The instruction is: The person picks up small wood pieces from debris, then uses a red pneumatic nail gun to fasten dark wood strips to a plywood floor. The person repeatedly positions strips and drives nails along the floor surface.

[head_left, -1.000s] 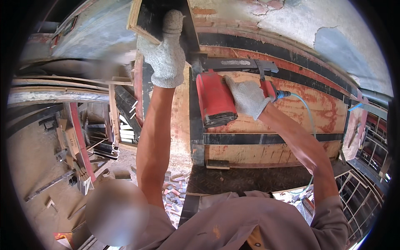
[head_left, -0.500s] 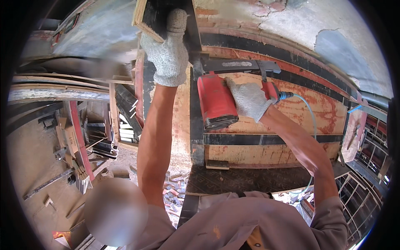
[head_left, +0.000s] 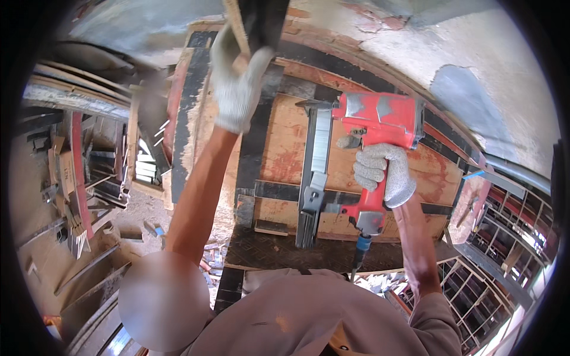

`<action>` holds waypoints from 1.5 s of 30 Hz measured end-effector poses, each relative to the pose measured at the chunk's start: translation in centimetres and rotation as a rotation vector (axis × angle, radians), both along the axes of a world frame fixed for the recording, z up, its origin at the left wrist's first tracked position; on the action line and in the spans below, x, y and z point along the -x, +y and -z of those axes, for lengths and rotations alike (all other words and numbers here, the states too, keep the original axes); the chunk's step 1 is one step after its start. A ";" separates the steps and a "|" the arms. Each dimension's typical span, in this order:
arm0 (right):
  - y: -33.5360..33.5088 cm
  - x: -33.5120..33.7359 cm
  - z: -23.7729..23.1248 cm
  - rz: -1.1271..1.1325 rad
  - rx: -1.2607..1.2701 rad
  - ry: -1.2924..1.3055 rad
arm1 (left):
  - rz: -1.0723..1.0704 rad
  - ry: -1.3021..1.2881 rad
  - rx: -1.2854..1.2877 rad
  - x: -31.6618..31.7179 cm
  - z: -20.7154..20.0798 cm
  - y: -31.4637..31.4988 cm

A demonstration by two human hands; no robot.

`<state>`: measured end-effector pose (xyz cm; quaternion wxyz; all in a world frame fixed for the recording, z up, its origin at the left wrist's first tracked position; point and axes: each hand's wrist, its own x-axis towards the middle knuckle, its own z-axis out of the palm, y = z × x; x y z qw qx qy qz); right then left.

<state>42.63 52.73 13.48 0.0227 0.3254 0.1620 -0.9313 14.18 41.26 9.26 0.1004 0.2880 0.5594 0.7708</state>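
My left hand (head_left: pixel 236 95), in a pale knit glove, grips the edge of a dark-faced board (head_left: pixel 266 25) at the top of the view, thumb on one side and fingers behind it. In my gloved right hand (head_left: pixel 392 172) is a red nail gun (head_left: pixel 383 118), held by its handle with the nose pointing left. A strip of nails (head_left: pixel 321 139) shows in its long magazine, which hangs down toward me. Behind both hands stands a plywood panel (head_left: pixel 285 139) framed with black strips.
An air hose (head_left: pixel 358 255) runs down from the gun's handle. Below the panel lies a dark board surface (head_left: pixel 267 246) with a small block (head_left: pixel 271 227) on it. Stacked timber (head_left: pixel 77 98) and scraps fill the left; metal grating (head_left: pixel 481 291) stands at the right. A plaster wall (head_left: pixel 409 47) rises behind.
My right hand has turned the nail gun, so its magazine now hangs downward and its body sits higher and to the right. My left hand and the board have shifted slightly; the view has moved too.
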 end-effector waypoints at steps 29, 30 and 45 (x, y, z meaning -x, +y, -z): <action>-5.6 -9.7 14.0 0.232 0.473 -0.046 | 0.600 -0.353 1.061 -23.7 3.7 -15.2; -6.3 -10.1 15.0 0.235 0.418 -0.133 | 0.611 -0.306 1.086 -24.2 3.6 -15.7; -14.5 -8.7 9.6 -0.886 -1.573 -0.814 | 1.031 -0.199 1.324 -28.5 2.9 -18.7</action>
